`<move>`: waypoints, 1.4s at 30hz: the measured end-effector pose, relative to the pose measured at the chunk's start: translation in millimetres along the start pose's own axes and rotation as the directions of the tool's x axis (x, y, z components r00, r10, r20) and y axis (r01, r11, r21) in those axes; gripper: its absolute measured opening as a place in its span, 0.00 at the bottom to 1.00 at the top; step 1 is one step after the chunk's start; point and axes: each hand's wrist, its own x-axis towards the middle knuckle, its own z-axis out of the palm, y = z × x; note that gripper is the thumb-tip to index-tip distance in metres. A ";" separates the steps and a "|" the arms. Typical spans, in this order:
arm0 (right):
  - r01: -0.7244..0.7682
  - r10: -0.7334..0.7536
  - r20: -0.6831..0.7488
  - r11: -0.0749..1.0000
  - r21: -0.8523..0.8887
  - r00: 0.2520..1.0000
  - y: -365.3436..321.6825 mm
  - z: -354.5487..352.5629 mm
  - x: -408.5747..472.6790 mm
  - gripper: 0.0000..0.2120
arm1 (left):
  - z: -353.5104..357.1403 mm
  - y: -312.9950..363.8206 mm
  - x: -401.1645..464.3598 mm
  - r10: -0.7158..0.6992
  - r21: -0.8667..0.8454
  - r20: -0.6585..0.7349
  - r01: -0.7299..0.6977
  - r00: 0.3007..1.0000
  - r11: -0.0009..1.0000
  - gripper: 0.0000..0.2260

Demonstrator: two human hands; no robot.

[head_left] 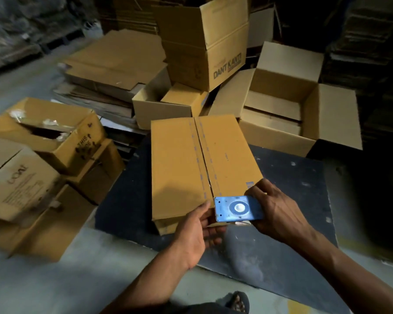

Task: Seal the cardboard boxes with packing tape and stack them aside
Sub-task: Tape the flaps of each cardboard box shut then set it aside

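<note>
Closed box (202, 164) lies flat on the dark mat (288, 182), reaching from the mat's far edge towards the near one; flaps shut, centre seam running lengthwise.

Blue tape dispenser (238, 208) sits at the near end of the seam — toothed edge facing left.

Right hand (279, 211): fingers curled round the dispenser's right side, gripping it.

Left hand (199, 232): palm up, fingers loosely spread, fingertips touching the box's near edge just left of the dispenser; whether it pinches any tape I cannot tell.

Beyond the mat's far right corner — an open box (288, 109), flaps out. Left of the mat: worn boxes (41, 159) in a heap. Behind: flattened cardboard (114, 62).
</note>
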 end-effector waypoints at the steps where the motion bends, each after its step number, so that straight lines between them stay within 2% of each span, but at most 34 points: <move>1: 0.024 -0.023 0.018 0.999 -0.041 1.000 -10.2 -1.5 7.3 0.24 | -10.5 5.0 -4.8 0.033 0.014 0.001 -0.033 0.999 0.999 0.16; 4: 0.076 -0.063 0.082 0.984 -0.163 0.995 -41.9 -3.1 27.2 0.22 | -42.9 18.6 -18.1 0.158 0.098 -0.022 -0.155 0.987 0.983 0.23; 7: 0.162 -0.140 0.134 0.973 -0.164 0.981 -66.8 1.2 44.5 0.24 | -66.9 28.2 -27.3 0.219 0.114 -0.067 -0.210 0.973 0.971 0.25; 9: 0.203 -0.192 0.142 0.977 -0.066 0.971 -76.5 3.3 54.6 0.25 | -76.1 33.0 -31.9 0.192 0.038 -0.088 -0.190 0.977 0.981 0.20; 12: 0.218 -0.237 0.157 0.968 0.126 0.959 -87.5 4.5 67.8 0.26 | -85.0 35.3 -37.6 0.103 -0.190 -0.093 -0.119 0.990 0.974 0.14; 14: 0.253 -0.276 0.169 0.956 0.150 0.946 -95.8 6.9 74.7 0.28 | -92.2 32.1 -34.4 0.050 -0.291 -0.104 -0.079 0.993 0.954 0.14; 17: 0.292 -0.316 0.178 0.945 0.149 0.932 -105.7 7.0 83.9 0.29 | -103.0 26.7 -23.1 0.007 -0.350 -0.135 -0.055 0.991 0.935 0.06; 18: 0.300 -0.326 0.186 0.941 0.155 0.927 -107.3 5.7 86.3 0.29 | -108.6 27.0 -18.8 0.025 -0.317 -0.176 -0.081 0.984 0.945 0.06; 21: 0.323 -0.348 0.255 0.937 0.137 0.902 -107.0 2.3 89.9 0.33 | -128.0 31.4 -6.7 0.155 -0.057 -0.357 -0.187 0.921 0.981 0.05; 23: 0.343 -0.354 0.310 0.935 0.093 0.882 -98.1 2.5 90.7 0.37 | -139.6 30.1 1.7 0.174 0.013 -0.427 -0.186 0.888 0.982 0.06; 26: 0.332 -0.297 0.428 0.943 -0.009 0.854 -78.1 -3.3 93.2 0.44 | -157.0 20.4 12.9 0.130 0.004 -0.512 -0.148 0.849 0.989 0.08; 30: 0.338 -0.234 0.508 0.933 -0.121 0.829 -72.4 -4.5 95.3 0.42 | -171.2 13.8 20.9 0.098 -0.058 -0.548 -0.155 0.831 0.986 0.08; 33: 0.371 -0.250 0.511 0.917 -0.150 0.823 -78.6 5.0 99.3 0.42 | -169.2 12.7 24.5 0.163 -0.030 -0.579 -0.221 0.799 0.975 0.10; 36: 0.389 -0.264 0.487 0.904 -0.175 0.832 -86.5 12.1 103.1 0.41 | -171.2 8.1 29.9 0.304 0.089 -0.640 -0.324 0.706 0.942 0.12; 38: 0.411 -0.276 0.484 0.890 -0.197 0.830 -92.1 16.1 104.6 0.40 | -172.4 3.5 34.8 0.350 0.124 -0.659 -0.363 0.666 0.924 0.12; 42: 0.417 -0.273 0.484 0.882 -0.219 0.832 -98.2 19.7 110.4 0.39 | -175.1 -4.8 44.9 0.310 0.119 -0.650 -0.310 0.694 0.943 0.11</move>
